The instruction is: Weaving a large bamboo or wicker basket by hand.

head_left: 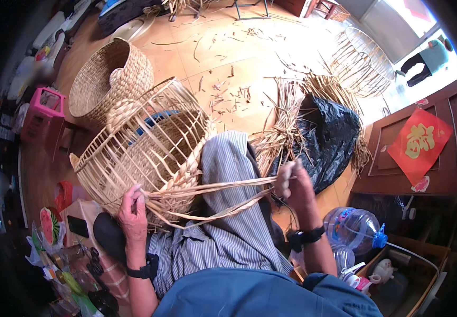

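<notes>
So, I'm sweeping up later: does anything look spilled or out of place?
Yes: short dry scraps lie strewn over the tan floor, mostly beyond the open-ribbed basket and the stalks by the black bag. Loose and scattered, they look like litter. The held strands look in order.

The basket [183,179] and the strands [212,186] look like dry plant fibre, matt and rough. The bag [334,140] is thin plastic, glossy and crinkled, while the bottle [352,230] is smooth, clear plastic. The cloth [220,232] is matt and creased, the floor [167,55] smooth and shiny.
</notes>
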